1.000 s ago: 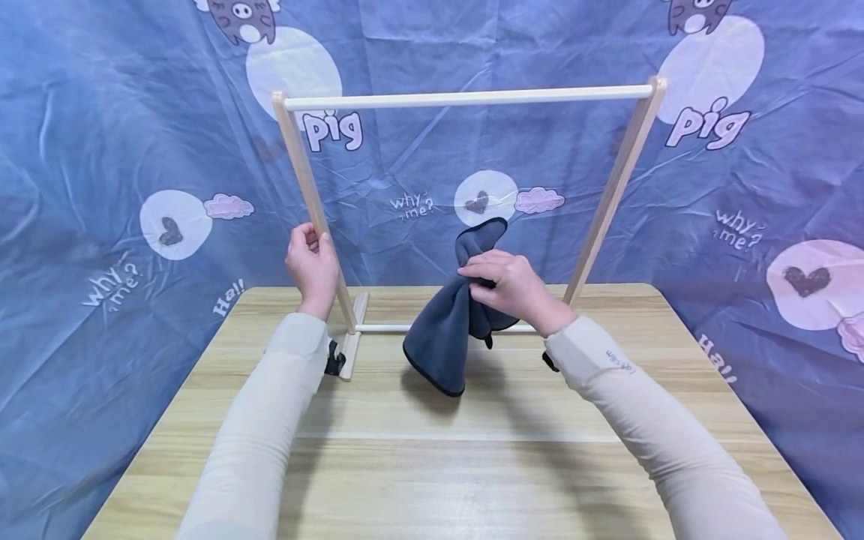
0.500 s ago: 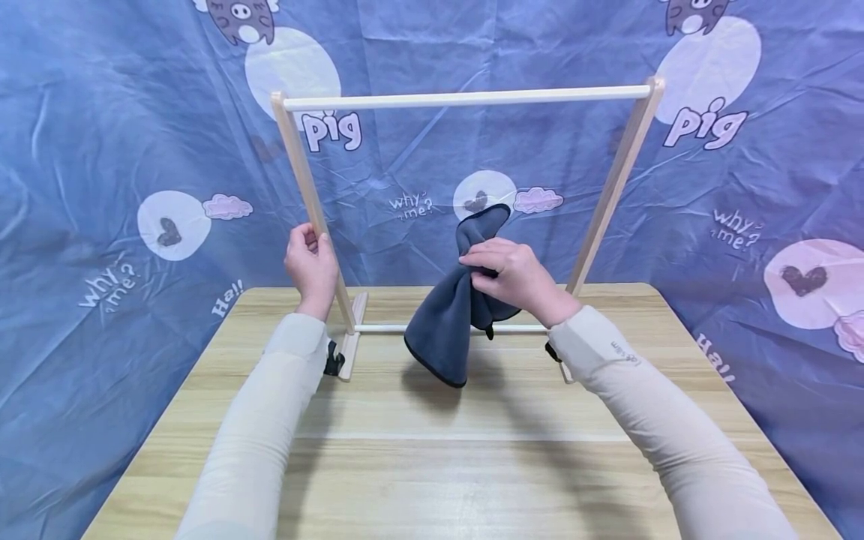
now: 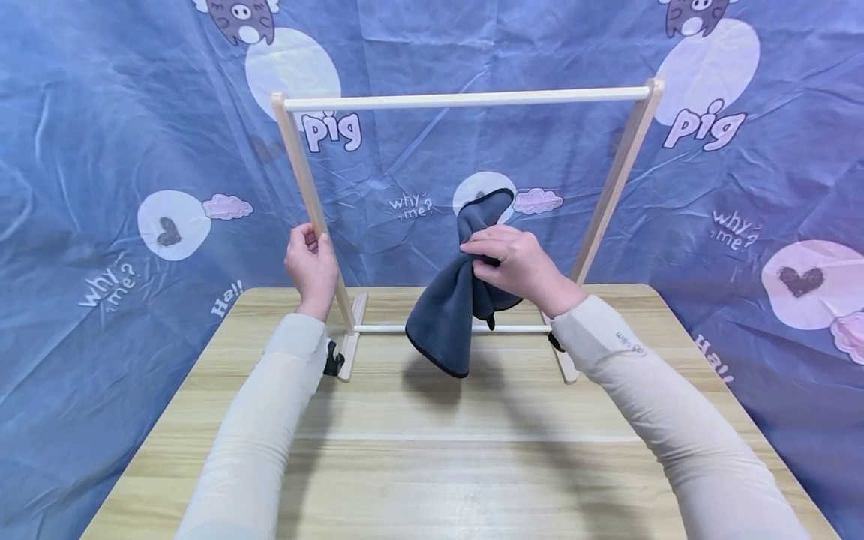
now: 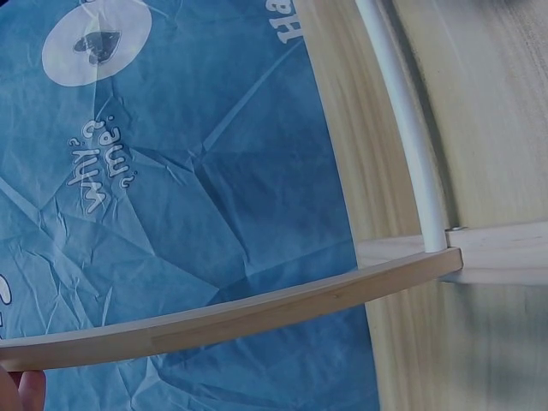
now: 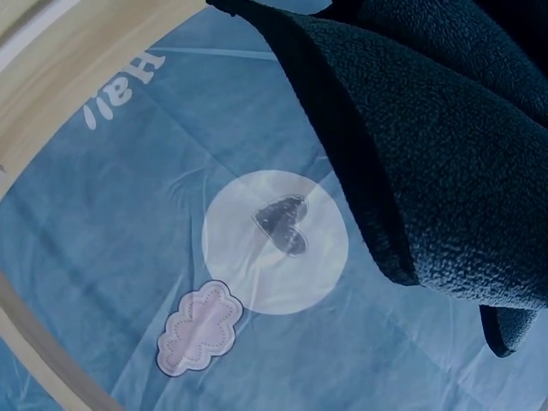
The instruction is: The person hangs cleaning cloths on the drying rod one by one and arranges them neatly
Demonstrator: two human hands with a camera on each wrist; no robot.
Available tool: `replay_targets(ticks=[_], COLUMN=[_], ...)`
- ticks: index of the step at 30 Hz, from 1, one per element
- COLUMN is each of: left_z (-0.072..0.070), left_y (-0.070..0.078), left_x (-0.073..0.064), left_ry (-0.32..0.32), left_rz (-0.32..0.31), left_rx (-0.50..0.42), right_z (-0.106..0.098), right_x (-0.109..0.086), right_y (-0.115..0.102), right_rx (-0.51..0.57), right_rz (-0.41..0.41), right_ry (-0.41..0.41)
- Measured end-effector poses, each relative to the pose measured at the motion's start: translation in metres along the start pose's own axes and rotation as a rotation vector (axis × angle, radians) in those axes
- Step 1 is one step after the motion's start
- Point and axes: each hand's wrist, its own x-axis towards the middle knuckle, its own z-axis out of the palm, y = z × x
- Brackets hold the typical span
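Observation:
A dark grey-blue towel (image 3: pixel 440 315) with black edging hangs bunched from my right hand (image 3: pixel 516 262), which pinches it near its middle. One corner flares up above the fingers and the rest drapes over the table. In the right wrist view the fuzzy towel (image 5: pixel 462 171) fills the upper right, and the hand itself is out of sight there. At the wooden rack's left post (image 3: pixel 300 161), my left hand (image 3: pixel 313 266) grips the upright between thumb and fingers. The left wrist view catches only fingertips (image 4: pixel 32 392) against that post (image 4: pixel 257 308).
The rack's white top bar (image 3: pixel 466 98) spans high above the towel, its lower bar (image 3: pixel 385 328) close over the wood-grain table (image 3: pixel 432 480). Black straps (image 3: pixel 334 358) sit beside the rack's feet. A printed blue cloth (image 3: pixel 391 247) surrounds the table at the back and sides.
My right hand has lifted the towel and moved slightly to the right, so its lower edge is farther from the table. The left hand has stayed on the post.

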Motion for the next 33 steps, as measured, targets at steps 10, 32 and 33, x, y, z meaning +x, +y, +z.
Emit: replay_targets(ticks=[10,32,33], left_z=[0.0,0.0,0.0], left_y=[0.004,-0.001,-0.001], left_x=[0.001,0.0,0.0], left_ry=[-0.008,-0.012,-0.012], left_rz=[-0.012,-0.012,-0.012], left_rx=[0.003,0.006,0.005], right_z=[-0.01,-0.023,-0.023], right_x=[0.009,0.022,0.022], right_y=[0.002,0.008,0.008], right_rx=[-0.022,-0.057,-0.059], right_rz=[0.002,0.004,0.0], right_ry=[-0.004,-0.011,-0.01])
